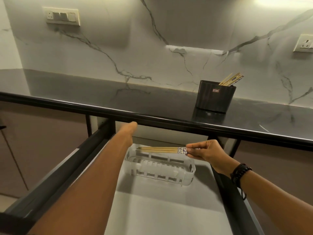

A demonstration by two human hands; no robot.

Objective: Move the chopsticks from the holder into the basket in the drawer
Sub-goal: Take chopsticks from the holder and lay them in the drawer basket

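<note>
Head view: the right hand (208, 152) pinches the chopsticks (160, 149) by their patterned ends, level just above the basket (160, 168) (left hand (130, 129), fingers unreadable, is stretched into the drawer (169, 209)), so this end-grip could let them tip past the rim.

This is a home kitchen: a dark polished table (152, 102) runs below a marble-veined backsplash (169, 31) with switch sockets (61, 16) upper left, a pull-out drawer (169, 209) open beneath, and a chopstick holder (215, 97) right of centre.
</note>
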